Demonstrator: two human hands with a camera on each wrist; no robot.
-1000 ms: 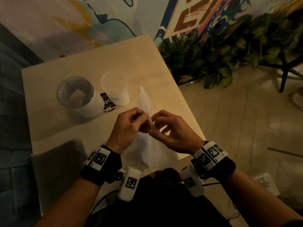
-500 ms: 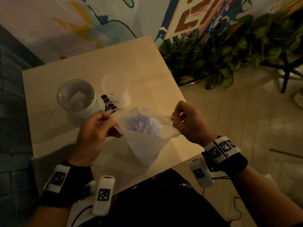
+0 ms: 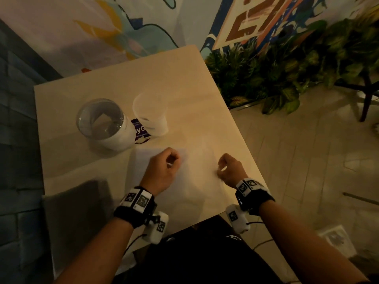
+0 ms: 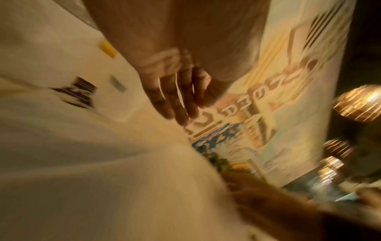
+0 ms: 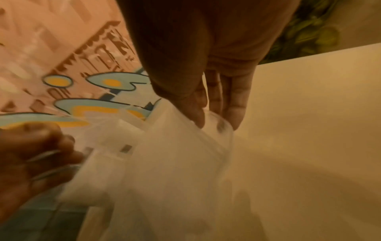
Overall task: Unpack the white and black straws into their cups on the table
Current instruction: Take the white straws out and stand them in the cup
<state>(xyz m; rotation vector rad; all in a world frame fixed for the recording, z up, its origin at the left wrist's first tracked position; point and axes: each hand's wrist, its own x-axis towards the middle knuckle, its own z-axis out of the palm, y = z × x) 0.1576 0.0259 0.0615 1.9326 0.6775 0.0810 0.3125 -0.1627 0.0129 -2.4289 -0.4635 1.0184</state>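
A translucent plastic bag (image 3: pixel 196 175) hangs blurred between my two hands, low over the table's near edge. My left hand (image 3: pixel 170 162) grips its left side with curled fingers. The right hand (image 3: pixel 222 169) pinches the bag's right edge (image 5: pixel 206 130) between thumb and fingers. No straws can be made out inside the bag in these blurred frames. Two cups stand at the table's left: a clear cup with a white base (image 3: pixel 100 119) and a frosted white cup (image 3: pixel 149 113); both look empty. In the left wrist view the bag (image 4: pixel 92 154) fills the lower left.
A purple card (image 3: pixel 141 131) lies between the cups. The pale square table (image 3: pixel 194 89) meets a painted wall behind. Potted plants (image 3: pixel 287 64) and a dark chair leg (image 3: pixel 367 95) stand on the tiled floor to the right. A grey seat (image 3: pixel 78 212) is at near left.
One second ago both hands pinched the bag's top together. They then pulled it wide open, showing pale straw ends inside. Now the hands are lower and nearer me, with the bag blurred.
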